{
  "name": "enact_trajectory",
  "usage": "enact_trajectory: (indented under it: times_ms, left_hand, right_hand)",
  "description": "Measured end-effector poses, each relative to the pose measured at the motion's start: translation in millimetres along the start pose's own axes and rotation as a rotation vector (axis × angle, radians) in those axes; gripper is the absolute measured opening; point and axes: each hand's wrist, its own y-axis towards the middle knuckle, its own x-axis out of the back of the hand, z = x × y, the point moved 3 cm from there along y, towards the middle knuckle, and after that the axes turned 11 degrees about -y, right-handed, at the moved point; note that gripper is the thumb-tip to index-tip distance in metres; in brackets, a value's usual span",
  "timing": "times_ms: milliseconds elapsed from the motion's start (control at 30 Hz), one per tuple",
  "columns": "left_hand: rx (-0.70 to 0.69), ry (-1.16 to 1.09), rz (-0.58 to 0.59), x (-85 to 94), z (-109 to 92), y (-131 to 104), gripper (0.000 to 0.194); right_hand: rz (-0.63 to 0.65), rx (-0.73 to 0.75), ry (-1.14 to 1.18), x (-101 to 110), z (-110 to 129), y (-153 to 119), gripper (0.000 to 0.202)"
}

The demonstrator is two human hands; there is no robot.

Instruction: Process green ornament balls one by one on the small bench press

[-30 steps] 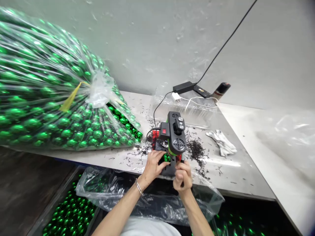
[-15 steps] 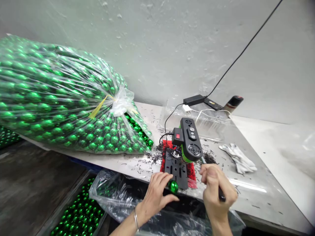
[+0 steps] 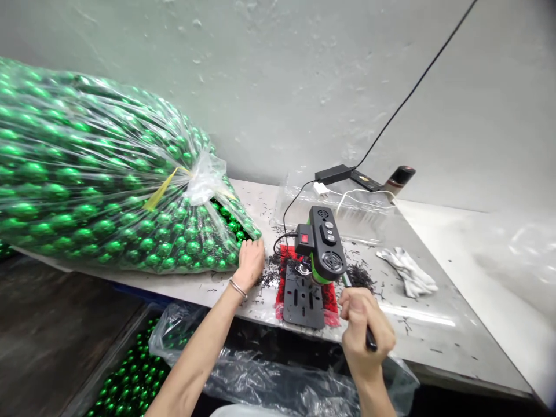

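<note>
My left hand is at the torn opening of a big clear plastic bag full of shiny green balls. Its fingers are curled together and their tips are hidden at the bag's edge. My right hand is closed round the black-ended lever handle of a small bench press. The press has a black top, a green body and a red switch. Its slotted black base plate lies on a red sheet.
Small black bits are scattered around the press. White gloves lie to the right. Behind are a clear plastic tray, a power adapter and a dark-capped bottle. Clear plastic sheeting hangs below the table edge, beside a bin of green balls.
My left hand has gone from the front of the base plate up and left to the bag opening. The green ball beside it is out of sight. My right hand still grips the lever.
</note>
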Motion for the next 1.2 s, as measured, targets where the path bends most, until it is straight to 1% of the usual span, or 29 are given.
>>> enact_trajectory:
  times_ms: [100, 167, 200, 233, 300, 367, 400, 467, 533, 633, 667, 733, 833, 933, 1067, 1200]
  left_hand:
    - [-0.022, -0.021, 0.03, 1.2, 2.3, -6.5, 0.042]
    - [-0.004, -0.136, 0.015, 6.9, 4.2, -11.7, 0.045]
    - [0.031, -0.256, -0.001, 10.6, 5.3, -14.7, 0.046]
    - [0.087, -0.421, -0.015, 14.0, 6.5, -18.6, 0.047]
    - [0.237, -0.856, -0.028, 18.0, 7.4, -29.0, 0.048]
    - [0.392, -1.287, -0.003, 16.4, 3.4, -42.7, 0.045]
    - [0.464, -1.466, 0.019, 13.7, -0.5, -49.9, 0.041]
    - [0.596, -1.705, 0.061, 5.6, -9.9, -63.4, 0.031]
    - [0.71, -1.811, 0.093, -5.4, -19.5, -74.2, 0.021]
    - [0.811, -1.859, 0.114, -23.1, -32.0, -84.2, 0.018]
    - [0.825, -1.85, 0.12, -28.6, -35.4, -86.3, 0.02]
    - [0.81, -1.783, 0.114, -37.3, -40.5, -88.7, 0.03]
    - [0.703, -1.578, 0.111, -45.9, -44.3, -90.1, 0.047]
    - [0.569, -1.365, 0.144, -52.3, -45.6, -91.0, 0.053]
    - [0.391, -1.215, 0.126, -55.2, -47.9, -91.7, 0.043]
    - [0.259, -1.021, 0.119, -49.7, -56.7, -90.8, 0.031]
  right_hand:
    - [-0.019, 0.009, -0.001, -0.1, 0.3, 0.3, 0.028]
    - [-0.017, 0.015, -0.005, -0.1, 0.9, 1.0, 0.028]
    - [-0.013, 0.019, -0.007, 0.0, 1.3, 1.3, 0.028]
    - [-0.008, 0.022, -0.01, 0.0, 1.7, 1.6, 0.028]
    - [-0.006, 0.025, -0.015, 0.1, 2.1, 1.7, 0.028]
    - [-0.01, 0.02, -0.022, 0.2, 1.9, 1.5, 0.028]
    - [-0.014, 0.015, -0.027, 0.2, 1.7, 1.3, 0.028]
    - [-0.019, 0.011, -0.035, 0.3, 1.3, 1.3, 0.028]
    - [-0.017, 0.016, -0.04, 0.7, 1.3, 1.8, 0.028]
    - [0.002, 0.026, -0.049, 1.6, 2.4, 3.9, 0.028]
    - [0.009, 0.026, -0.051, 1.8, 2.8, 4.7, 0.029]
    - [0.014, 0.023, -0.053, 2.4, 3.6, 6.1, 0.029]
    - [0.017, 0.029, -0.065, 2.9, 4.3, 6.6, 0.029]
    - [0.031, 0.042, -0.078, 2.9, 4.4, 5.9, 0.029]
    - [0.042, 0.046, -0.091, 3.2, 4.7, 5.5, 0.028]
    - [0.044, 0.048, -0.104, 3.5, 6.0, 6.4, 0.028]
